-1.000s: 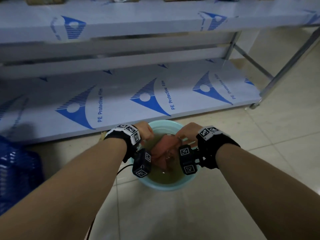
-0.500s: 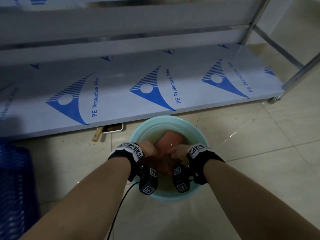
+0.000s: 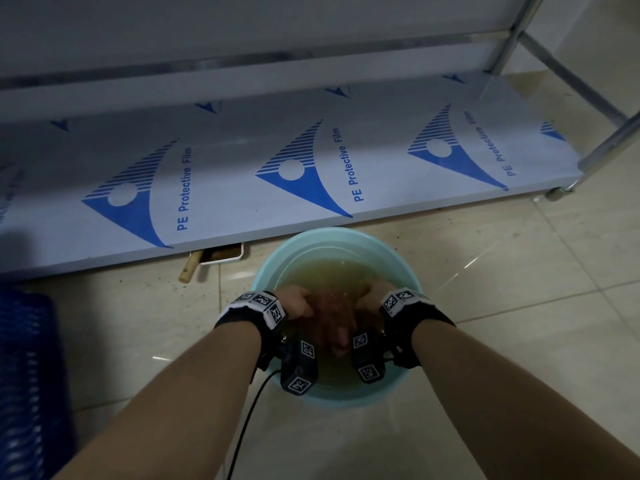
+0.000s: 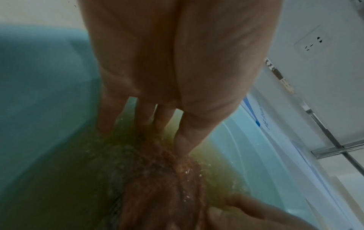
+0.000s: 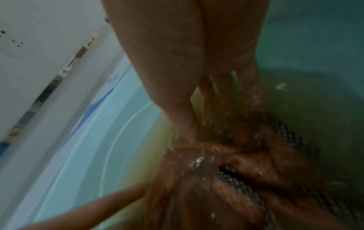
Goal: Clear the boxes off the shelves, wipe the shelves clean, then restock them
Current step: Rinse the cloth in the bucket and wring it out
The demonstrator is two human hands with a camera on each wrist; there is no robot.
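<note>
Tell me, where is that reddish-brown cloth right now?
In the head view, the reddish-brown cloth sits low and central, soaking in murky yellowish water inside the round teal plastic basin, gripped between the left hand and right hand.

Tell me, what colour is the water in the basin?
Murky yellow-green water; the head view shows it best.
</note>
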